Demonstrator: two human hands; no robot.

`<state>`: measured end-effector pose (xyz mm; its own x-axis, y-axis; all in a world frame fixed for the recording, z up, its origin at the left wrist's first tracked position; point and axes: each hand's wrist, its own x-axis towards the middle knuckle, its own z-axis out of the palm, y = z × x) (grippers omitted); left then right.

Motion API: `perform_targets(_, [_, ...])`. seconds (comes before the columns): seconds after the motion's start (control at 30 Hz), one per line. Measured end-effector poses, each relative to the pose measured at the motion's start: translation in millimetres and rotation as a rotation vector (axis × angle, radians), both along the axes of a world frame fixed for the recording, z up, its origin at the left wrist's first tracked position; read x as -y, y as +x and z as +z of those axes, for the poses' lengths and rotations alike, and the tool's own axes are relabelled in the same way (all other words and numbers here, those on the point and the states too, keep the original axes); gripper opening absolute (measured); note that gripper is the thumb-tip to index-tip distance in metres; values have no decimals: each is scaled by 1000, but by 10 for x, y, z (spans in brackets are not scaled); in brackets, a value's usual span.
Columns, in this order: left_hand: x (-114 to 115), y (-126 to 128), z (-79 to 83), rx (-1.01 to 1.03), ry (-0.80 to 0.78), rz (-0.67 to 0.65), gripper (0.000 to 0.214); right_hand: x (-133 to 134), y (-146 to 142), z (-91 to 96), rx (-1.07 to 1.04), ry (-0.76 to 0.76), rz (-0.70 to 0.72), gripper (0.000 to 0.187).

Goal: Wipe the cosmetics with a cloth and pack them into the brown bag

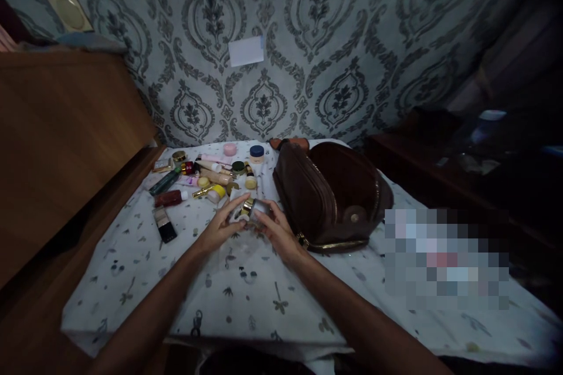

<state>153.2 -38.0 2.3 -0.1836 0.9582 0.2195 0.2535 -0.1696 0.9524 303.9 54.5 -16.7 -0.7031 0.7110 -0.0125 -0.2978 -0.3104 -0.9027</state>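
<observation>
A small cosmetic bottle with a gold band and a pale, clear-looking body (pixel 255 207) is between my two hands, above the cloth. My left hand (pixel 221 224) is closed on its gold end. The fingers of my right hand (pixel 278 229) close around the other end, so part of the bottle is hidden. Just beyond my hands lie a yellow-labelled tube (pixel 215 192) and a small jar with a yellowish lid (pixel 250 182). To the right of my right hand stands a brown leather bag (pixel 308 199) with its gold zip undone.
Several cosmetics lie at the back left, among them a dark red bottle (pixel 168 198), a green bottle (pixel 165 182), a flat brush-like item (pixel 165 225), a pink jar (pixel 229 149) and a blue-lidded jar (pixel 257 154). A wooden cabinet (pixel 65 146) borders the patterned cloth (pixel 145 281).
</observation>
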Motion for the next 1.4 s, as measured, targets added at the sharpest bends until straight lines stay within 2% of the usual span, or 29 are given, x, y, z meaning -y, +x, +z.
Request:
perform_targets(0.13, [-12,-27,18,44,-104,33,66,11,18,11,48,153,-12,50])
perform_targets(0.27, [-38,-25,-18,99,-189,176,53,24,13,12,63,352,5,58])
perform_targets(0.4, [-72,-30,-92,159,-258,270,57,25,-3,1,80,460,-6,58])
perform_targets(0.53, [-93,-73,-108,129,-148,277,22,15,-1,14,73,407,-13,58])
perform_targets(0.67, [-50,-80,-36,24,-78,138,53,7,19,47,56,301,-12,60])
perform_targets(0.77, [-2,-59,30,5,-30,6,61,8,38,74,67,238,-17,58])
perform_targets(0.83, [18,-50,57,11,-26,-28,66,8,45,81,77,212,-27,59])
perform_targets(1.0, [2,-65,55,-25,-39,20,61,1,32,55,74,185,-43,63])
perform_targets(1.17, [-48,-56,21,68,-120,93,47,4,11,37,30,238,-15,61])
perform_targets(1.4, [-58,-22,2,129,-157,142,50,-10,3,33,46,293,-16,62])
